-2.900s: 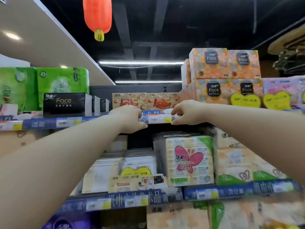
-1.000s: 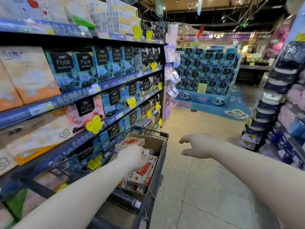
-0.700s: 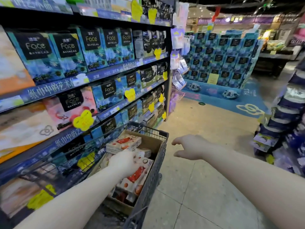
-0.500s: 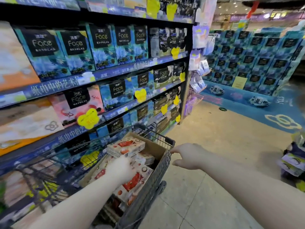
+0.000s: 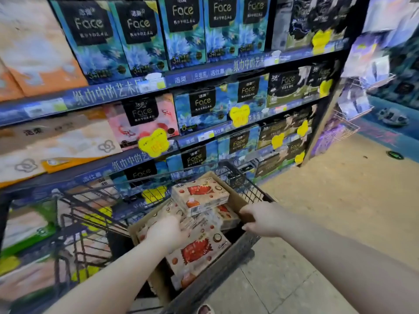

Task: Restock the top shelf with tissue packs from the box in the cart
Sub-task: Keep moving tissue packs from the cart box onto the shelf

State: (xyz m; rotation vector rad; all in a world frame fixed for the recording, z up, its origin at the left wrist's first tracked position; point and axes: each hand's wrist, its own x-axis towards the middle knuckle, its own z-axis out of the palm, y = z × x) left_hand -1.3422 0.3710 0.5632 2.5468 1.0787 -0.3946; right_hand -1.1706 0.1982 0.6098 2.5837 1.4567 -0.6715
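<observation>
Down at the cart [image 5: 251,191], parked tight against the shelves [image 5: 204,73] of blue Face cartons, and the cardboard box [image 5: 235,200] inside it holds a good pile of tissue packs [image 5: 199,196]: one rides high on the heap, more lie flat beneath and in front of it. The left hand [image 5: 167,232] is in the box, palm down on the packs, fingers bent against the edge of the stack; whether it has actually clamped onto one I cannot tell. The right hand [image 5: 260,219] has its fingers hooked over the near wall of the box, steadying it. So this reads as the fetching stage of a round, nothing lifted clear yet. The top shelf is out of frame, so how full it is can't be judged, but with this much stock remaining there look to be several trips to go.
</observation>
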